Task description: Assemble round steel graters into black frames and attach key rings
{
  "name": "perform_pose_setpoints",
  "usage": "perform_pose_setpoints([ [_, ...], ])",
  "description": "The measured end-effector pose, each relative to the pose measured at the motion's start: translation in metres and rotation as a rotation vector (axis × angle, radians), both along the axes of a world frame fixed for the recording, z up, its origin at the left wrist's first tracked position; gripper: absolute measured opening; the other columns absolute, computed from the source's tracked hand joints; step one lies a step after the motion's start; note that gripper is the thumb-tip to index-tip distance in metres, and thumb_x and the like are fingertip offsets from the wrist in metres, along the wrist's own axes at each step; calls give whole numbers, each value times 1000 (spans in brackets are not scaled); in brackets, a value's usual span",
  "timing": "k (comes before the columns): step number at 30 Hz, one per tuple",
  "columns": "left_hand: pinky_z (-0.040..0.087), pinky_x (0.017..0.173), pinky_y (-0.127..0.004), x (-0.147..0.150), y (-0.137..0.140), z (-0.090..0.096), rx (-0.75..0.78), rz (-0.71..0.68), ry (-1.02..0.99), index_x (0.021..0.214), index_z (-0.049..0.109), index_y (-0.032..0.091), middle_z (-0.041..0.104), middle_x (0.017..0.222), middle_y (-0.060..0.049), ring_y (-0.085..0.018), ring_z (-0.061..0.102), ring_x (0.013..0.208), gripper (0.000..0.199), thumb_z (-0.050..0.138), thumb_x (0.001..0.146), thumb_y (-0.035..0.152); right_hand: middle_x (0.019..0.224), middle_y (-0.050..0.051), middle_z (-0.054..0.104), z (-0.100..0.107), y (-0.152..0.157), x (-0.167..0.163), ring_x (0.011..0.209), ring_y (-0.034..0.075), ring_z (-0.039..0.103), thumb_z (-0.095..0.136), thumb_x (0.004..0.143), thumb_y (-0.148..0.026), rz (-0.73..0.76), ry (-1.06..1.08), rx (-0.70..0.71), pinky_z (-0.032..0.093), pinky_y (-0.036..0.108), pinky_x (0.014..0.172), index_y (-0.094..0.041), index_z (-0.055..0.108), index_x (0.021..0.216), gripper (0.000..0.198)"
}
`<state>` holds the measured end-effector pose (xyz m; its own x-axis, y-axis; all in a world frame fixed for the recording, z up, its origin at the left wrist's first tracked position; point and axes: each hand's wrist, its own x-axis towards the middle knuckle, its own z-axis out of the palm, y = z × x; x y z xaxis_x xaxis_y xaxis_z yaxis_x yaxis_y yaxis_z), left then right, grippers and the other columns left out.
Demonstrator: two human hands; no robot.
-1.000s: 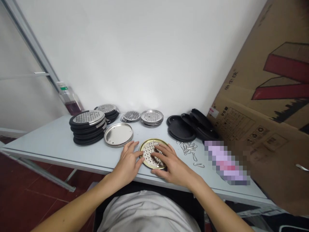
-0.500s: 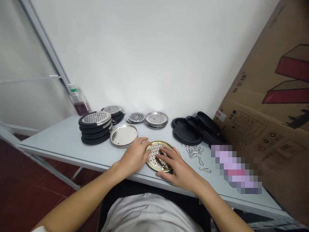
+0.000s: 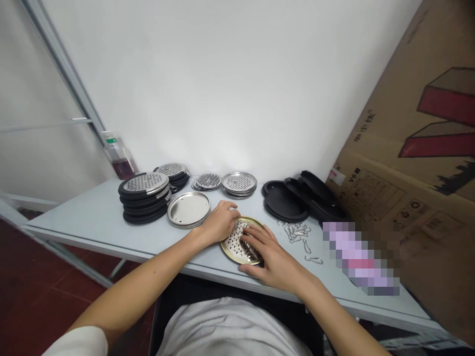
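Observation:
A round metal grater plate with a gold-coloured rim lies flat near the table's front edge, its rough perforated face up. My left hand has its fingers curled over the upper left part of the rim. Across the right side of the plate my right hand is spread, fingertips on the perforated face and thumb by the near rim; it hides that side. Just left is a stack of shiny round metal dishes. On the right lie several small metal snap hooks.
Black-rimmed graters are stacked at the left, with another stack behind. Metal grater discs sit at the back, beside smaller ones. Black round holders lie right, near a big cardboard box. A bottle stands far left.
My left hand has slid a little up and right along the plate's rim. The right hand stays on the plate almost unmoved. The whole view has shifted slightly.

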<state>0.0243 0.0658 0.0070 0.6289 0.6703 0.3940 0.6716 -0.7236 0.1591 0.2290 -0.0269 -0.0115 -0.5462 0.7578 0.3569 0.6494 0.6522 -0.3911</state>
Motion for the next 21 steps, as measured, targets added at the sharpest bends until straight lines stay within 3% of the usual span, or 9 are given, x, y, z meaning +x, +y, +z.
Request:
perform_pose_setpoints([
  [11, 44, 105, -42, -9, 13, -9, -110, -37, -34, 107, 75, 23, 61, 125, -10, -25, 53, 119, 34, 50, 88, 9, 142, 17, 52, 1, 0, 0, 141, 31, 36, 67, 82, -51, 2, -1, -3, 18, 56, 120, -17, 56, 133, 62],
  [21, 45, 104, -47, -8, 5, 4, -18, -152, 39, 101, 76, 25, 58, 132, -9, -26, 45, 128, 38, 54, 82, 1, 144, 16, 50, 2, 0, 0, 142, 31, 34, 66, 83, -50, 12, -12, -36, 17, 56, 119, -19, 55, 134, 60],
])
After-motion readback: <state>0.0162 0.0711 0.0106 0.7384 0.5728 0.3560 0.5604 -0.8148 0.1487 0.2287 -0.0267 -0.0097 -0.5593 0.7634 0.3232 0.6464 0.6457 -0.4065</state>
